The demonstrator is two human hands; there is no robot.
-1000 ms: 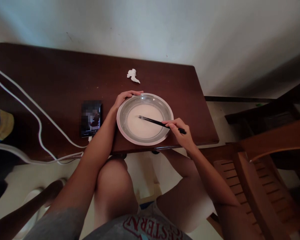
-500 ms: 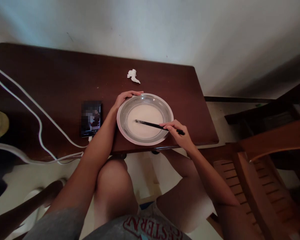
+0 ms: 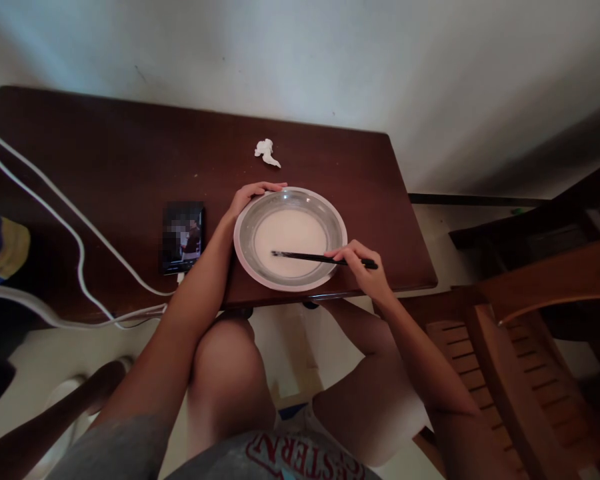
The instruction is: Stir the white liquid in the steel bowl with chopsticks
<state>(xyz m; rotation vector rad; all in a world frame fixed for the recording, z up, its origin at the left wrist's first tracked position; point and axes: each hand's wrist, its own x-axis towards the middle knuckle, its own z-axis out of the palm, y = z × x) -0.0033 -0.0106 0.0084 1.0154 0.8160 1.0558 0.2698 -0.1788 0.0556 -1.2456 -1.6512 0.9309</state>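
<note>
A round metal plate [image 3: 245,227] with a pale white batter [image 3: 290,233] in it sits near the front edge of a dark wooden table [image 3: 130,160]. My left hand [image 3: 250,195] curls over the plate's far-left rim and grips it. My right hand [image 3: 363,270] is closed in a pinch on black chopsticks [image 3: 305,257], which lie almost level with their tips in the front part of the batter.
A phone [image 3: 182,236] with a lit screen lies left of the plate, with white cables [image 3: 80,247] running to it across the table. A crumpled tissue [image 3: 267,152] lies behind the plate. Wooden chairs [image 3: 520,333] stand at the right. My knees are under the table edge.
The chopstick tips have swept from the middle of the batter toward its front-left part, and my right hand has shifted slightly down and right. My left hand has stayed on the rim.
</note>
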